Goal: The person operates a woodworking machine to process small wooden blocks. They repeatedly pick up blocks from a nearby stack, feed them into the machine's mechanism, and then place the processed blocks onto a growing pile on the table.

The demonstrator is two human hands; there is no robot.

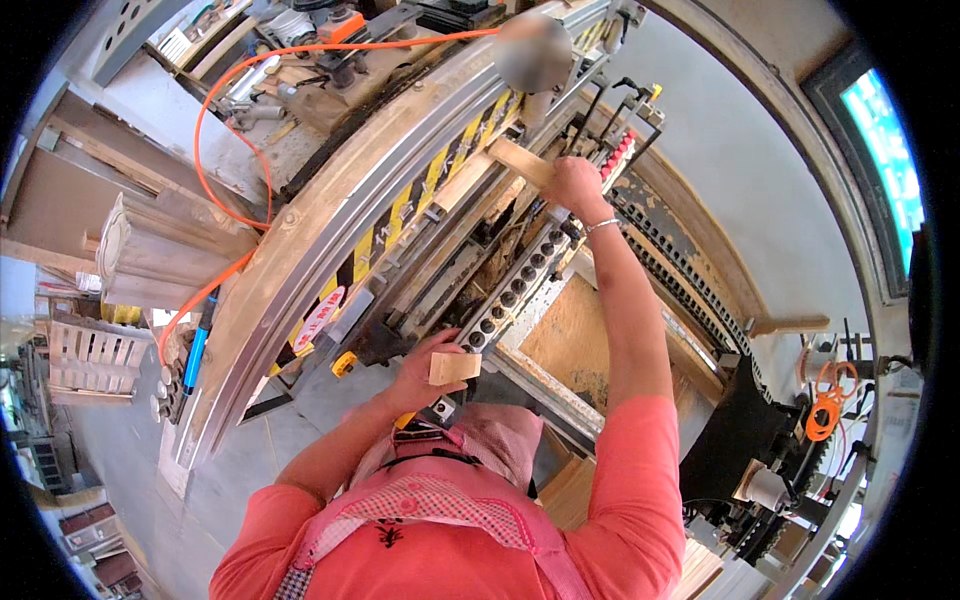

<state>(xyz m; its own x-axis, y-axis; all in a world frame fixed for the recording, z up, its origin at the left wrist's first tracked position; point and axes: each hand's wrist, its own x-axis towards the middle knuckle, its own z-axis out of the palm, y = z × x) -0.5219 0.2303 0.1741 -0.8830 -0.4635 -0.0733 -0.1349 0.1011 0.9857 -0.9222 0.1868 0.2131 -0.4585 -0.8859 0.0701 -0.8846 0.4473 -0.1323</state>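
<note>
My right hand (pixel 578 187) is stretched out over the machine, its fingers closed on the near end of a flat, pale wooden piece (pixel 520 163). That piece lies slantwise across the machine bed, close to a second wooden strip (pixel 467 182) along the striped rail. Close to my body, my left hand (pixel 422 372) grips a short wooden block (pixel 455 369), held at the near end of the row of black rollers (pixel 513 292). Some fingers of both hands are hidden by the wood and by the hands themselves.
A yellow-and-black striped rail (pixel 385 232) runs along the machine's left side. An orange hose (pixel 197 140) loops over the wooden beam, near a blue air tool (pixel 196 358). Toothed black chain tracks (pixel 680 262) lie to the right, below a lit screen (pixel 885 165). Stacked boards (pixel 165 250) stand left.
</note>
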